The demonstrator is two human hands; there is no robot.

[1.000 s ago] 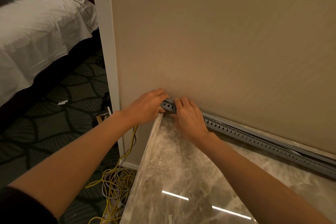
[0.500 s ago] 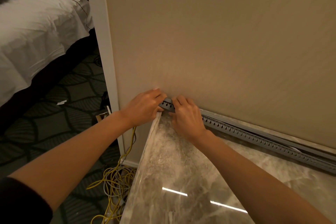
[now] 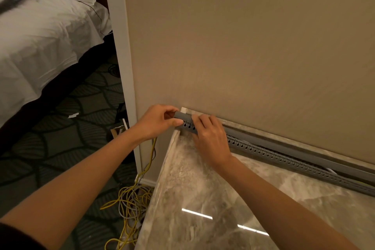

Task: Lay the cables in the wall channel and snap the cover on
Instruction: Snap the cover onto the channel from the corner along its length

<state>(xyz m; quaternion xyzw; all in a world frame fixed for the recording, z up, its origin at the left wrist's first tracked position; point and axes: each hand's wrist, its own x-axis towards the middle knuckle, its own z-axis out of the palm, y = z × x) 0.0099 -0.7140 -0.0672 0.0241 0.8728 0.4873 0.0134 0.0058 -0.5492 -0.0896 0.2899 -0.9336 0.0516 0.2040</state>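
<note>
Channel end pinched by left hand, right hand gripping beside.

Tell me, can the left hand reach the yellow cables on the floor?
Probably, once it lets go: the left hand pinches the end of the grey channel, and the yellow cables lie below it, nothing between.

The channel is grey, the countertop veined beige marble, the cables yellow and grey, the carpet dark and leaf-patterned, the bedding white.
</note>
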